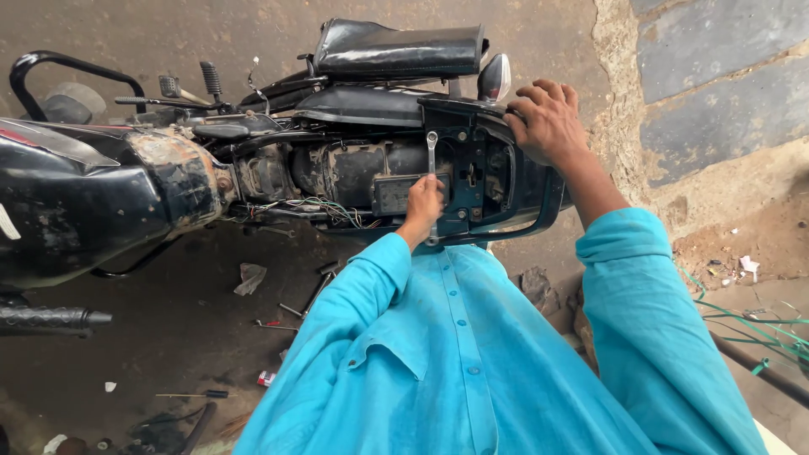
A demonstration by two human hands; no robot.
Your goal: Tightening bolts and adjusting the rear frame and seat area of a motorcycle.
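Note:
A black motorcycle (pixel 109 194) with its seat lifted off stands across the view, its frame and wiring (pixel 329 209) exposed. My left hand (pixel 423 205) is closed around a silver wrench (pixel 432 150) whose upper end sits on the frame beside a dark battery box (pixel 396 192). My right hand (pixel 546 120) rests with fingers curled over the black rear bodywork (pixel 497 168), gripping its top edge. The removed black seat (pixel 400 52) lies tilted beyond the frame. Both arms wear turquoise sleeves.
Loose tools and small parts (pixel 312 295) lie scattered on the dirt floor, with a screwdriver (pixel 202 393) nearer me. A rough stone wall (pixel 716 93) rises at the right. Green wire (pixel 758 324) and a rod lie at lower right. A handlebar grip (pixel 50 318) juts in at left.

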